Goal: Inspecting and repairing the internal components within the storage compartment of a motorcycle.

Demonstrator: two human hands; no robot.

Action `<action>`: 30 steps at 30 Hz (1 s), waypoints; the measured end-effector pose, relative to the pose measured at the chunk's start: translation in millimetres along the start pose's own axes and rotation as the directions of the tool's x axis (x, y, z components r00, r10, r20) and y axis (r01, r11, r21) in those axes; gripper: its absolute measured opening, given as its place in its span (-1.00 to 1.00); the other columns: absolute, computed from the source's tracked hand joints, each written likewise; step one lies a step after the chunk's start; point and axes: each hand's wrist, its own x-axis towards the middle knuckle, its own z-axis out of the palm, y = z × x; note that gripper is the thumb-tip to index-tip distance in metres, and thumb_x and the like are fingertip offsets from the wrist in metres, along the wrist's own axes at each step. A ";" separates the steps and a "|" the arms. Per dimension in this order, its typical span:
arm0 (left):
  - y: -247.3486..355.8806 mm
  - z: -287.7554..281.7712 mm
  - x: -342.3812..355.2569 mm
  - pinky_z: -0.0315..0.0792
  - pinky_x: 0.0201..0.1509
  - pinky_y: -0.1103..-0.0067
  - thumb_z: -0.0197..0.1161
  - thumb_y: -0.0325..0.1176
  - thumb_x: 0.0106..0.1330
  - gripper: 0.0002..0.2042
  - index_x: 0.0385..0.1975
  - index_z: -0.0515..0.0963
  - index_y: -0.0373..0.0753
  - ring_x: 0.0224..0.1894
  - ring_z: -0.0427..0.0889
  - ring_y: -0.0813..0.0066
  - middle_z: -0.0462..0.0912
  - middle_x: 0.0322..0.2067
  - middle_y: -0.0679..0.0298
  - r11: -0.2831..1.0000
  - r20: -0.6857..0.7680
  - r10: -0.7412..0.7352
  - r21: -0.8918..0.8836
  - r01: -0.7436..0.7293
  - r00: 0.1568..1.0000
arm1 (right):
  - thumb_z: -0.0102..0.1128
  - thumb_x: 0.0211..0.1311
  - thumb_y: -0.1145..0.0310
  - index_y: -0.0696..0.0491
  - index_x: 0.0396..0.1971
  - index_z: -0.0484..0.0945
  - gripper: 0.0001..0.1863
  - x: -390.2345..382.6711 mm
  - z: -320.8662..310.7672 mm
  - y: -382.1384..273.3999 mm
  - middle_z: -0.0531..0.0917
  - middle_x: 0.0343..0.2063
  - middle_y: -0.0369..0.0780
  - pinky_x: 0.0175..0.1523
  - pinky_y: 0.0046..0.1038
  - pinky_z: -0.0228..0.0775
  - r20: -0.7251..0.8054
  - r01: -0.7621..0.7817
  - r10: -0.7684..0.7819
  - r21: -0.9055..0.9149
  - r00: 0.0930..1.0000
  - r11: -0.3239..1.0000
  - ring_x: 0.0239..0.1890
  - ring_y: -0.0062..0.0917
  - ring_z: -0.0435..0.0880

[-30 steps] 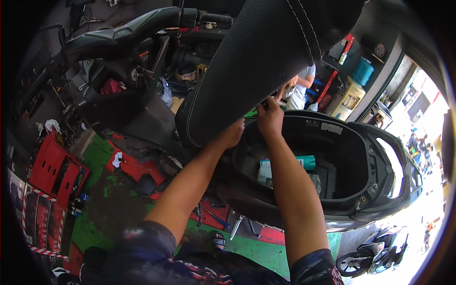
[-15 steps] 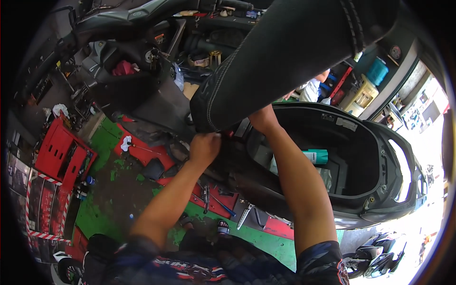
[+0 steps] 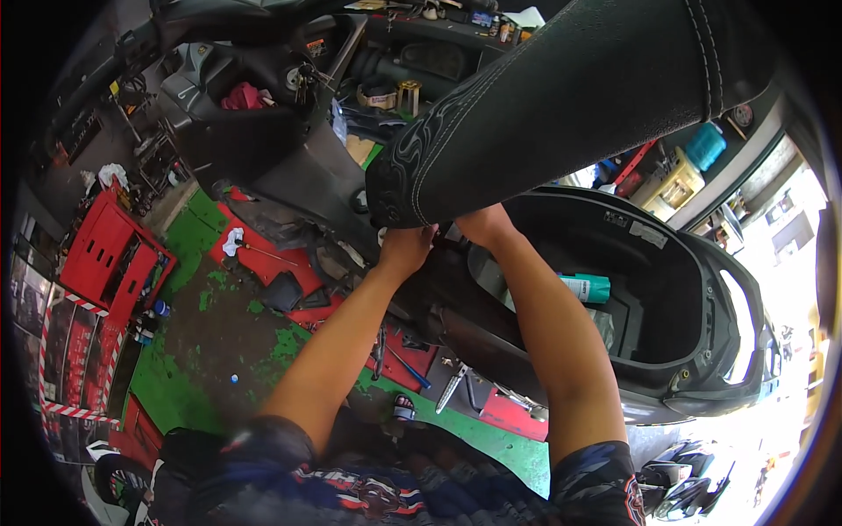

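Forearms are seen rising from the lower edge toward mid-frame. The left hand (image 3: 405, 248) and right hand (image 3: 483, 224) are pressed against the front underside of the raised black scooter seat (image 3: 561, 105), at its hinge end; fingers are hidden beneath it, so whether either grip is spread or pinching cannot be told. To the right, the open storage compartment (image 3: 693, 289) is shown with a teal can (image 3: 586, 287) inside. At the left edge, a red tool cart (image 3: 110, 254) is visible.

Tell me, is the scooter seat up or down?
Up: the black seat is tilted above the open storage tub, with both hands at its hinge end.
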 end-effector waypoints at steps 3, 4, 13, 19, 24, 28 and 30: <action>-8.7 2.8 2.7 0.29 0.33 0.12 0.21 -0.33 0.37 -0.60 0.20 0.48 -0.22 0.27 0.41 -0.20 0.48 0.21 -0.10 0.997 -0.017 0.046 -0.068 -0.047 0.999 | 0.35 0.12 0.44 0.10 -0.09 0.67 -0.69 0.5 0.9 -0.9 0.71 -0.31 0.00 -0.11 -0.25 0.51 0.010 0.027 -0.027 0.001 1.000 1.000 -0.26 -0.14 0.69; -18.3 3.9 4.9 0.40 0.14 0.19 0.18 -0.33 0.40 -0.77 -0.01 0.54 -0.22 0.07 0.54 -0.08 0.57 -0.04 -0.01 0.994 -0.102 0.110 -0.015 -0.113 0.989 | 0.35 0.10 0.44 0.09 -0.08 0.67 -0.68 3.3 4.6 -4.2 0.71 -0.29 -0.01 -0.10 -0.24 0.51 0.033 0.021 -0.021 -0.010 0.999 1.000 -0.24 -0.13 0.70; -19.6 11.6 10.3 0.45 0.06 0.23 0.17 -0.38 0.39 -0.85 -0.15 0.55 -0.30 -0.04 0.63 0.00 0.63 -0.18 0.01 0.976 -0.192 0.214 0.075 -0.203 0.958 | 0.42 0.02 0.40 0.04 -0.01 0.65 -0.56 -0.4 14.1 6.9 0.70 -0.09 -0.02 0.09 -0.18 0.50 0.046 0.127 -0.125 -0.037 0.991 0.991 -0.01 -0.06 0.66; -39.7 14.6 6.6 0.37 0.25 0.21 0.14 -0.37 0.40 -0.75 0.02 0.55 -0.24 0.14 0.55 -0.05 0.62 0.00 -0.03 0.982 -0.127 0.183 0.068 -0.175 0.975 | 0.42 0.05 0.30 0.00 0.06 0.62 -0.50 -3.3 27.7 5.2 0.61 0.10 -0.02 0.20 -0.13 0.43 0.138 0.114 -0.080 -0.257 0.987 0.960 0.16 -0.03 0.55; -40.1 9.1 6.5 0.29 0.36 0.22 0.14 -0.36 0.40 -0.68 0.13 0.53 -0.18 0.25 0.48 -0.06 0.58 0.13 -0.01 0.964 -0.081 0.264 0.035 -0.262 0.961 | 0.36 0.11 0.23 -0.01 0.08 0.62 -0.52 -5.4 36.3 16.5 0.58 0.16 -0.03 0.24 -0.14 0.41 0.128 0.153 -0.115 -0.344 0.985 0.927 0.21 -0.03 0.51; -44.2 0.3 6.6 0.31 0.35 0.20 0.14 -0.31 0.41 -0.63 0.19 0.50 -0.17 0.27 0.45 -0.09 0.53 0.20 -0.02 0.966 0.073 0.256 -0.045 -0.253 0.964 | 0.37 0.15 0.24 -0.02 0.07 0.64 -0.56 -4.0 38.8 17.1 0.63 0.11 -0.11 0.34 -0.18 0.29 0.126 0.138 -0.114 -0.197 0.985 0.971 0.23 -0.14 0.51; -48.0 -1.8 5.3 0.36 0.31 0.19 0.14 -0.26 0.41 -0.63 0.18 0.50 -0.17 0.24 0.47 -0.11 0.53 0.19 -0.02 0.967 0.124 0.245 -0.099 -0.234 0.962 | 0.38 0.15 0.25 -0.02 0.06 0.65 -0.56 -1.6 36.1 9.4 0.64 0.10 -0.11 0.34 -0.19 0.29 0.151 0.092 -0.070 -0.145 0.986 0.985 0.22 -0.16 0.52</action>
